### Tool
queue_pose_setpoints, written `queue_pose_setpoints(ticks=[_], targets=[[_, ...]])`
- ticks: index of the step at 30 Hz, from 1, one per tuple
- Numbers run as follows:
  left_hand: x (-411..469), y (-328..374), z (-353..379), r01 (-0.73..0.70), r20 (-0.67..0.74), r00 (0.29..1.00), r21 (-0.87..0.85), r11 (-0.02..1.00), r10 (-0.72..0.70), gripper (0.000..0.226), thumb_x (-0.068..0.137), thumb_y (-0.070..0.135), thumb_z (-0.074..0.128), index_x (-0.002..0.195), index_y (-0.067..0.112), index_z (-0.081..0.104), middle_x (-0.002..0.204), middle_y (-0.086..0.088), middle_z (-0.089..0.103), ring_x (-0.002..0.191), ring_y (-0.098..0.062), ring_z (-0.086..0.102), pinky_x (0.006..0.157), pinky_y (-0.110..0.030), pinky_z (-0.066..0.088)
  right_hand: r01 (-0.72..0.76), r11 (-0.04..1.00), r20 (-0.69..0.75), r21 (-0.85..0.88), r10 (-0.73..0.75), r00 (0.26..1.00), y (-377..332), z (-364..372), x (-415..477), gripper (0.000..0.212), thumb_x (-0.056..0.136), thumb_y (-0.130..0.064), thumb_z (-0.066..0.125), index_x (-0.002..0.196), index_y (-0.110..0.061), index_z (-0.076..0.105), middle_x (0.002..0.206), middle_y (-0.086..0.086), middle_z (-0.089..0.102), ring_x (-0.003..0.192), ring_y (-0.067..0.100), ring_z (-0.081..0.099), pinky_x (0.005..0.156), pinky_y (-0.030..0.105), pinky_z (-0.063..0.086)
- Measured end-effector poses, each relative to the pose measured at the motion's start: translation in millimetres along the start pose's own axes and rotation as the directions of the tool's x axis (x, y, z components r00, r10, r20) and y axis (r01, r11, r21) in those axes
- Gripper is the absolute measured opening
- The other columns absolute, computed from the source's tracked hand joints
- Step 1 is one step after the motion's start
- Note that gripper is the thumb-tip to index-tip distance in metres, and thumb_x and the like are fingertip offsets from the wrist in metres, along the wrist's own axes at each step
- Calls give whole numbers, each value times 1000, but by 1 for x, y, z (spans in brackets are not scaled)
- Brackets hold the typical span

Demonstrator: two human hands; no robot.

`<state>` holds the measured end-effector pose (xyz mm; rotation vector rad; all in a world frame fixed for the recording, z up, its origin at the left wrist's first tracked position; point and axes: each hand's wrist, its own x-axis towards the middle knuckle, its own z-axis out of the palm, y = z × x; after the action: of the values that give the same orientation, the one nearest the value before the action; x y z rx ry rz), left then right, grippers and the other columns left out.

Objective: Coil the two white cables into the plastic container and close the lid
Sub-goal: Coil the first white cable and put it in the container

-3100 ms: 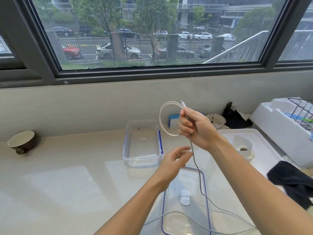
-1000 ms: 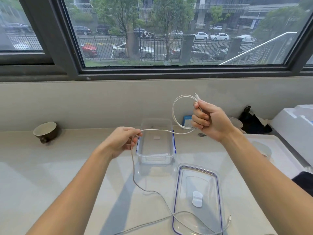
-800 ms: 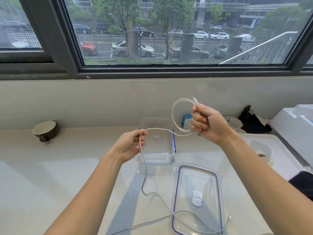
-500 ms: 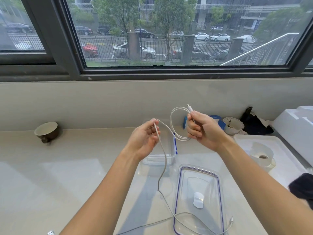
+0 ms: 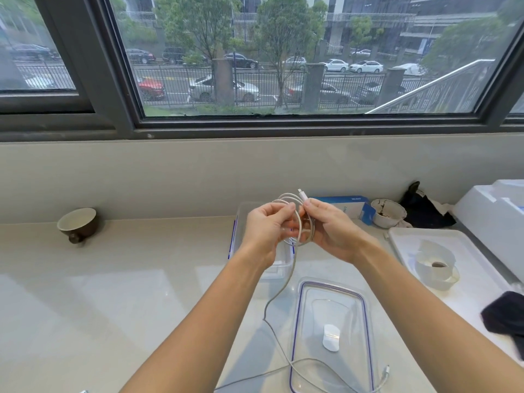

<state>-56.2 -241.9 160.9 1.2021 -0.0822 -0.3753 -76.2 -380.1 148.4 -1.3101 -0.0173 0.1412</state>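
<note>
Both hands hold a small coil of white cable (image 5: pixel 295 219) above the counter. My right hand (image 5: pixel 330 231) pinches the coil with the plug end sticking up. My left hand (image 5: pixel 265 232) presses a loop against the coil. The loose tail of the cable (image 5: pixel 279 296) hangs down and trails across the counter onto the lid (image 5: pixel 330 333), which lies flat in front. A second stretch of white cable (image 5: pixel 381 378) crosses the lid's near end. The clear plastic container (image 5: pixel 235 242) stands open behind my hands, mostly hidden by them.
A brown cup (image 5: pixel 78 224) lies tipped at the far left. A blue-and-white box (image 5: pixel 350 207), a small bowl (image 5: pixel 388 212) and black cloth (image 5: pixel 425 208) sit at the back right. A white tray (image 5: pixel 476 268) holds a tape roll (image 5: pixel 435 263). Dark cloth (image 5: pixel 504 319) lies at the right edge.
My left hand has swung in from the left with a length of cable and joined my right hand. The coil has gained a loop, and the tail on the counter is shorter.
</note>
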Motion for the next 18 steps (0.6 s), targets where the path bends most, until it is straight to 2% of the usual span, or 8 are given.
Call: queue_pose_setpoints(ticks=[2,4,7,9,11,14,18], targets=[[1,-2,1,-34,-23,999,86,996,36,11,86,8,65,75,4,63,58,-6,60,45,-13,54,41,-18,44,-19,1000,15,-4,19,1000,0,-2,-1,26,100,-22,37,92,-6,56,75,10,62,64,20,61,60,30,54],[2,-3,3,-76,-42,996,148,986,83,11,84,8,66,74,5,63,53,-2,58,40,-7,52,40,-14,40,-29,999,35,28,28,999,-1,-2,-3,25,101,-22,36,97,-4,54,72,11,63,60,20,61,58,30,54],[3,-3,6,-143,-49,987,195,970,155,15,84,6,66,70,7,61,42,7,58,37,-1,51,41,-10,38,-19,1000,68,23,17,998,-1,-1,-6,27,101,-22,34,99,-4,54,66,12,61,53,22,58,54,30,50],[4,-4,7,-177,-54,980,224,958,194,17,82,6,68,68,9,60,44,9,59,38,2,51,43,-8,38,-12,1000,69,20,11,998,-2,-1,-7,24,101,-22,33,99,-6,52,59,10,56,48,21,52,52,30,46],[6,-5,6,-190,-65,974,284,940,216,16,79,12,72,67,12,62,55,3,64,43,2,52,49,-12,39,-20,999,48,36,18,999,-2,0,-8,23,101,-21,33,94,-7,50,53,6,47,43,18,44,51,29,44],[10,-5,3,-205,-28,970,441,874,242,16,75,28,75,67,18,65,66,-5,67,52,-10,54,57,-24,43,-35,997,15,64,34,999,-2,1,-9,22,102,-21,34,93,-8,50,51,1,34,42,14,32,48,27,42],[10,-1,-1,-244,108,969,586,773,223,24,88,32,62,70,17,61,59,-3,57,44,-14,45,39,-15,34,-53,992,22,117,51,998,-4,-4,-13,28,100,-25,36,81,-10,50,50,-2,26,41,10,22,42,22,28]])
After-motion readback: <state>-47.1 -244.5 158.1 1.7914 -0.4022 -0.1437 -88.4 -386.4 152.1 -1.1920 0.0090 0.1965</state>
